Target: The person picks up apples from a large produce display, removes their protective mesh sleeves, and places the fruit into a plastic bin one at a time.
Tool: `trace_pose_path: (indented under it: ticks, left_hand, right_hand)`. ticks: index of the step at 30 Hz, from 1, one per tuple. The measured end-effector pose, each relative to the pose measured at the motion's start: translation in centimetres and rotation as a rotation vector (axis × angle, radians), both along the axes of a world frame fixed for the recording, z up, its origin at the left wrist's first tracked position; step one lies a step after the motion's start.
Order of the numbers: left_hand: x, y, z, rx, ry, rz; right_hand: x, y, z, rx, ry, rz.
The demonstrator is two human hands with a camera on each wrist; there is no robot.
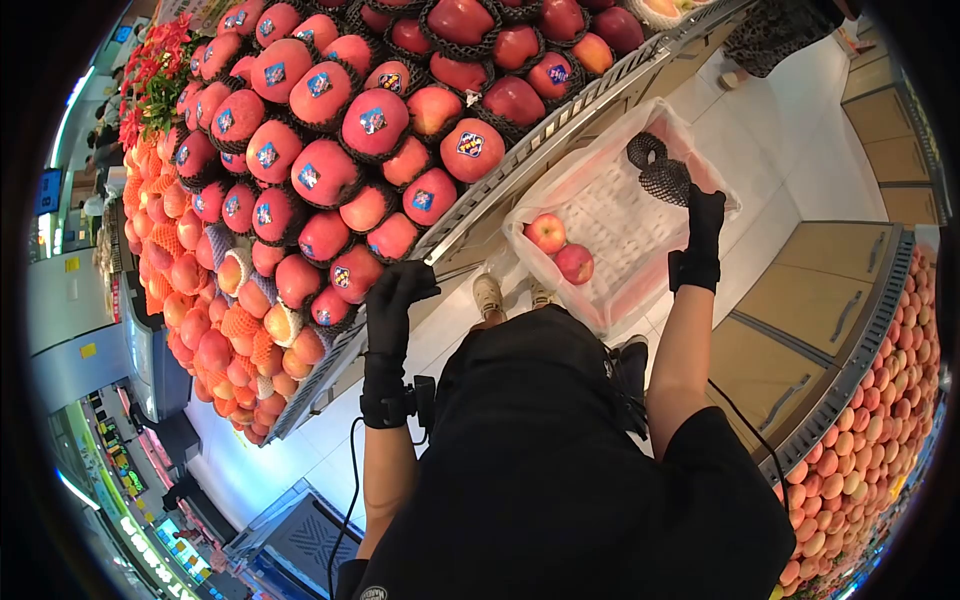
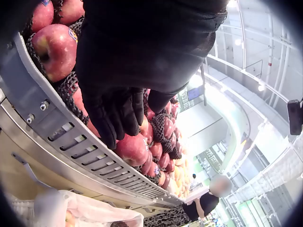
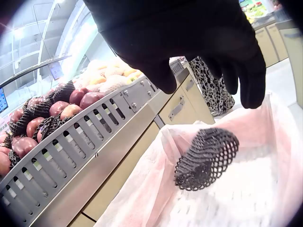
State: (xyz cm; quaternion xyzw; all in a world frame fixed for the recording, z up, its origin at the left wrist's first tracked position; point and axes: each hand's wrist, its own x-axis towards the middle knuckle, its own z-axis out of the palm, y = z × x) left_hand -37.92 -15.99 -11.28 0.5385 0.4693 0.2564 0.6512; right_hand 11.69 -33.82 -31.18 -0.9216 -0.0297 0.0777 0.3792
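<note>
My right hand [image 1: 705,225], in a black glove, is over the far right side of a crate [image 1: 640,245] lined with clear plastic. In the right wrist view, the fingers hang loose and spread, and a black foam net sleeve [image 3: 207,159] shows below them, apart from the fingertips. The head view shows this net [image 1: 668,183] beside another ring-shaped black net [image 1: 646,150]. Two red apples [image 1: 560,250] lie bare at the crate's left end. My left hand [image 1: 393,308], also gloved, hangs by the display edge with relaxed fingers close to apples [image 2: 132,149], holding nothing.
A slanted display of stickered apples [image 1: 375,120] in black nets rises at the left, edged by a slotted metal rail [image 1: 530,135]. At the right stands a cabinet [image 1: 800,300] with more fruit [image 1: 850,450]. A person's patterned garment [image 1: 775,35] shows beyond the crate.
</note>
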Motion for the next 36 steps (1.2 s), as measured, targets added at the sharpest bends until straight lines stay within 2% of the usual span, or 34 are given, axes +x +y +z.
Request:
trace_pose_path:
  ticks: [2, 5, 6, 9, 10, 13, 14, 18, 21, 22, 25, 26, 28, 30, 36]
  left_hand:
    - [0.1, 0.1, 0.1, -0.008, 0.002, 0.010]
    - [0.2, 0.2, 0.3, -0.010, -0.012, 0.020]
    - [0.3, 0.2, 0.4, -0.009, -0.020, 0.024]
    - [0.6, -0.1, 1.1, 0.011, -0.038, 0.053]
    - [0.5, -0.1, 1.1, 0.013, -0.053, 0.064]
    - [0.1, -0.4, 1.3, 0.028, -0.079, 0.101]
    - [-0.1, -0.4, 1.2, 0.036, -0.079, 0.111]
    - [-1.2, -0.7, 0.7, 0.032, -0.108, 0.167]
    - [-2.0, -1.2, 0.4, 0.052, -0.134, 0.183]
    - [-2.1, -1.3, 0.4, 0.044, -0.139, 0.210]
    - [-2.6, -1.9, 0.1, 0.067, -0.161, 0.229]
    - [-2.7, -2.0, 0.2, 0.045, -0.155, 0.241]
    - [-3.1, -2.3, 0.1, 0.050, -0.161, 0.254]
    - [-3.4, -2.4, 0.1, 0.045, -0.171, 0.270]
    - [-5.0, -2.7, 0.0, 0.040, -0.195, 0.326]
  right_hand:
    - [-0.7, -0.1, 0.5, 0.066, 0.010, 0.039]
    - [1.9, -0.6, -5.8, 0.085, -0.031, 0.294]
    - [1.5, -0.3, -3.9, 0.093, 0.119, 0.441]
    - [-1.7, 2.0, -1.3, 0.527, 0.383, 0.347]
    - [-3.5, 3.1, 1.5, 0.559, 0.392, 0.397]
    - [-5.5, 5.9, 3.8, 0.586, 0.496, 0.456]
    - [-6.4, 6.7, 5.1, 0.514, 0.488, 0.451]
    - [-6.6, 8.0, 3.4, 0.354, 0.588, 0.646]
    - [-7.1, 8.9, 0.9, 0.436, 0.477, 0.807]
    - [-6.9, 9.4, -0.2, 0.230, -0.250, 1.196]
    - [-7.3, 10.1, -1.4, 0.197, -0.682, 1.325]
    - [-7.4, 10.5, -2.4, 0.227, -0.602, 1.328]
    - [-8.3, 10.6, -2.1, 0.368, -0.049, 1.221]
    - [-9.2, 10.9, -1.7, 0.437, 0.226, 1.144]
    - [-10.5, 12.5, -1.4, 0.307, 0.124, 1.234]
